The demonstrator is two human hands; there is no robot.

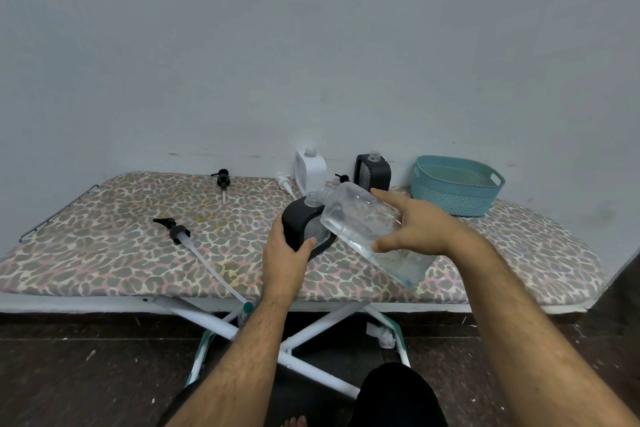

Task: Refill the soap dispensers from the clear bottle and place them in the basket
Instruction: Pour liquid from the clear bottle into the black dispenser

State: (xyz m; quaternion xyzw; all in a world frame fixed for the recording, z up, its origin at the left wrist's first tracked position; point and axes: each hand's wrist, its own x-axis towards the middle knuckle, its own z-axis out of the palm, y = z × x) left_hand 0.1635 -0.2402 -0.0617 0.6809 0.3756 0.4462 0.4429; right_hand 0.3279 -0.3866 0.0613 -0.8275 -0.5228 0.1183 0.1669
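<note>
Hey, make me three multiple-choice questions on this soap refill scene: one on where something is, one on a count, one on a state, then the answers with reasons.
1. Where does the teal basket stand?
A. at the board's far right
B. on the floor
C. at the board's left end

2. How many dispenser bottles with open necks are in view?
A. one
B. three
C. five

3. How is the clear bottle held?
A. upright, capped
B. lying flat on the board
C. tilted, its mouth at the neck of the black dispenser

Answers:
1 A: it sits on the patterned ironing board by the wall, right of the dispensers.
2 B: a white dispenser and a second black one stand at the back, and the left hand holds the third.
3 C: the right hand tips it toward that neck.
</note>
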